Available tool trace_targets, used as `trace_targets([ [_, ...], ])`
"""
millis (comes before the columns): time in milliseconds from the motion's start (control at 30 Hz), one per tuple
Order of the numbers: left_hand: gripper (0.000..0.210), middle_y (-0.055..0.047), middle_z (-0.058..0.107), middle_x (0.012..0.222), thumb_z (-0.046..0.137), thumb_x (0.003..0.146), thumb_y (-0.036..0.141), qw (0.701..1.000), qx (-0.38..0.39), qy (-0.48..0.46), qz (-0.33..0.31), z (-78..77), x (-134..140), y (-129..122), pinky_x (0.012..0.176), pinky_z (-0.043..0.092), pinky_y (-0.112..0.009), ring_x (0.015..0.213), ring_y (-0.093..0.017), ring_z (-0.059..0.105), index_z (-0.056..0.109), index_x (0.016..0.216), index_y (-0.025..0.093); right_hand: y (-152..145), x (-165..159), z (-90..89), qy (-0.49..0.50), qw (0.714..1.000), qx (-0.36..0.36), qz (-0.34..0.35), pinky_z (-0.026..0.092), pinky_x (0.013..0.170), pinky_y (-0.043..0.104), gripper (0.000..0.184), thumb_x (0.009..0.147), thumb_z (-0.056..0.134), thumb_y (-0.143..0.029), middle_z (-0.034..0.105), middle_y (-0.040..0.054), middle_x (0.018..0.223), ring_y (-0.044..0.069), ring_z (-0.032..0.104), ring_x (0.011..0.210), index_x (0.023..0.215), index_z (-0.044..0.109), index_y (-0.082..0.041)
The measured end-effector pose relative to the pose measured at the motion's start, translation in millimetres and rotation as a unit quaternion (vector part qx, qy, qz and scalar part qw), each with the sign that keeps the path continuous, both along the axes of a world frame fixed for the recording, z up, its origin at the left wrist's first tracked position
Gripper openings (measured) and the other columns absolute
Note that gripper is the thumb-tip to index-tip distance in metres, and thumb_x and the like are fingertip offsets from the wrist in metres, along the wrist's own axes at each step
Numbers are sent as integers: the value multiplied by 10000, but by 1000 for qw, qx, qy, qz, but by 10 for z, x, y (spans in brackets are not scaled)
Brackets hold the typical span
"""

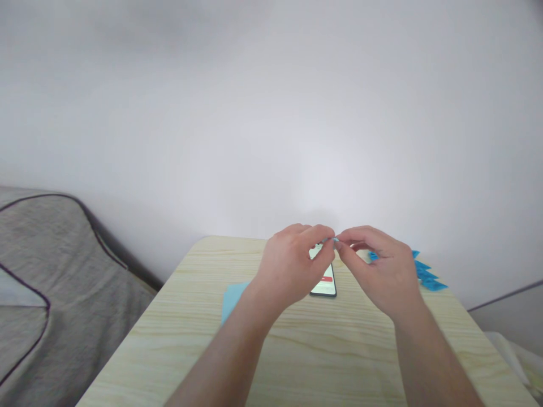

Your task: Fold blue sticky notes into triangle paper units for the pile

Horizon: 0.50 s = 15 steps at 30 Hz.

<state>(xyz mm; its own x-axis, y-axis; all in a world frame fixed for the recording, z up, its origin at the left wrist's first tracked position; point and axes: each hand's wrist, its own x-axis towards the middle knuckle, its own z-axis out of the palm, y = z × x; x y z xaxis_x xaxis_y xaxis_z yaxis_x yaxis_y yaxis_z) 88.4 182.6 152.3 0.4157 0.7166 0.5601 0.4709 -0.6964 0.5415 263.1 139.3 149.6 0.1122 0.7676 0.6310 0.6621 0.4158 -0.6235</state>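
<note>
My left hand [296, 258] and my right hand [380, 265] meet above the far part of the table, fingertips pinched together. Between them is a small light-blue piece of paper [335, 239], mostly hidden by the fingers. Below and behind my left hand lies a phone [324, 287] with its screen lit, partly covered. A light-blue sheet of paper [233, 298] rests flat under my left forearm. Beyond my right hand, several blue folded paper pieces [430, 277] lie in an overlapping row, part of them hidden by the hand.
The pale wooden table [339, 356] stands against a white wall [254, 113]. To its left is something covered in grey fabric with dark piping [85, 316]. A whitish cloth-like thing [515, 356] shows at the lower right, past the table's edge.
</note>
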Motion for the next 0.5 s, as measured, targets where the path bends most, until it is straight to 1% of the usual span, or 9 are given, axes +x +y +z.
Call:
trace_targets([
  [100, 213, -40, 722, 899, 503, 990, 274, 999, 23, 39, -13, 5, -2, -4, 720, 465, -306, 887, -210, 644, 688, 1096, 277, 16, -10, -23, 45, 998, -40, -3, 557, 674, 311, 71, 863, 682, -266, 747, 5, 897, 175, 693, 736, 913, 731, -263],
  [167, 226, -37, 724, 887, 488, 988, 237, 998, 28, 55, -22, 4, 0, -8, 743, 464, -315, 881, -210, 643, 683, 1094, 277, 24, -21, -31, 56, 997, -53, -4, 557, 637, 293, 66, 857, 679, -266, 745, 7, 887, 175, 698, 733, 901, 727, -256],
  [333, 220, -40, 719, 865, 504, 968, 228, 999, 10, 40, -24, -29, 24, -3, 682, 452, -295, 853, -208, 642, 700, 1056, 274, 17, -41, -23, 50, 997, -56, -4, 563, 633, 281, 61, 844, 671, -249, 739, 3, 887, 169, 697, 745, 877, 722, -256],
  [500, 212, -36, 735, 858, 537, 938, 217, 1000, 12, 19, -14, -57, 60, -1, 703, 464, -302, 838, -205, 651, 720, 1033, 264, 17, -53, -21, 34, 998, -54, -12, 552, 613, 275, 80, 816, 660, -211, 732, -7, 859, 166, 689, 729, 848, 718, -256],
])
